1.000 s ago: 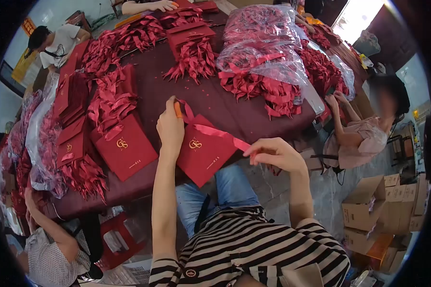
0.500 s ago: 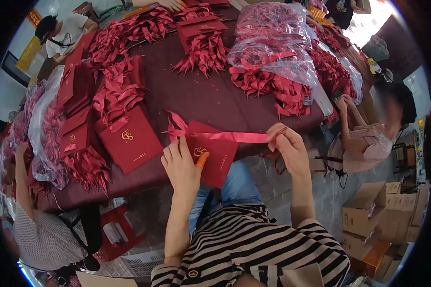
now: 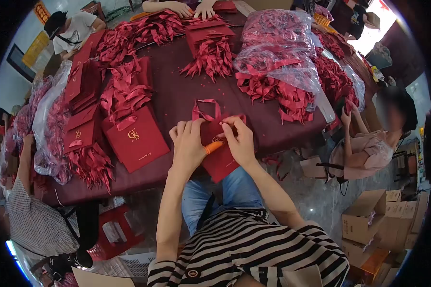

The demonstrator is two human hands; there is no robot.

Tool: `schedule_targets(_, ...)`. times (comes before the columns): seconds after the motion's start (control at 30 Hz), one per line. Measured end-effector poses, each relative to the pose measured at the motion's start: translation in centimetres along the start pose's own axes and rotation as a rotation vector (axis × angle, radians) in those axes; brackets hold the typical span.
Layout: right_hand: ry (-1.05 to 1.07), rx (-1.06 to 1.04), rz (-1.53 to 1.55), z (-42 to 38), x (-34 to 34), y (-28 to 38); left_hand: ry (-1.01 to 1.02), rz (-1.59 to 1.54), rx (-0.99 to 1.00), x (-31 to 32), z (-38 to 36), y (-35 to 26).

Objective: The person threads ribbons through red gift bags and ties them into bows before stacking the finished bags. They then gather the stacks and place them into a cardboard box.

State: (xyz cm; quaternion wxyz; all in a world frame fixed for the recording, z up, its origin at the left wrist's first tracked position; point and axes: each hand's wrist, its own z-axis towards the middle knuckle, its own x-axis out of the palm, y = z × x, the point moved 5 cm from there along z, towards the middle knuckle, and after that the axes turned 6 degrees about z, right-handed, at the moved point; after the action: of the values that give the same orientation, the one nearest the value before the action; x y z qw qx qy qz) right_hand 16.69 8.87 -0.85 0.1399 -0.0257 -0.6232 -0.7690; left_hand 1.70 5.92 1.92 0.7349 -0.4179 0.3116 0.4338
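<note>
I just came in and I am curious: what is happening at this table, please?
A person in a striped shirt holds a red paper bag at the table's near edge. Both hands, left and right, pinch its top, where a red ribbon loops up. Finished bags and ribbon piles cover the table; other people sit around it.

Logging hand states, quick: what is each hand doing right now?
Left hand: shut on the red bag.
Right hand: pinching the ribbon at the bag's top edge.
</note>
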Motion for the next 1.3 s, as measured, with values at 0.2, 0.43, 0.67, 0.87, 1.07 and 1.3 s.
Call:
schedule_targets(0.2,-0.037,-0.040,-0.178,-0.1,-0.5,-0.1,0.093,-0.035,-0.157,-0.1,-2.0,0.8)
schedule_targets(0.43,0.043,-0.312,-0.540,-0.8,0.6,2.0,0.019,-0.037,-0.115,-0.9,-1.4,-0.2)
schedule_targets(0.67,0.148,-0.292,-0.660,-0.8,1.3,2.0,0.151,-0.428,-0.286,-0.3,-2.4,2.5)
schedule_targets(0.87,0.169,-0.475,-0.832,-0.8,2.8,2.7,0.163,-0.466,-0.397,0.4,-2.7,3.2)
schedule_targets(1.07,0.190,-0.453,-0.879,-0.8,3.0,2.6,0.095,-0.485,-0.385,0.6,-2.9,3.5)
schedule_targets(1.3,0.238,-0.503,-0.899,-0.8,3.5,2.3,0.051,-0.504,-0.377,0.5,-3.0,3.4)
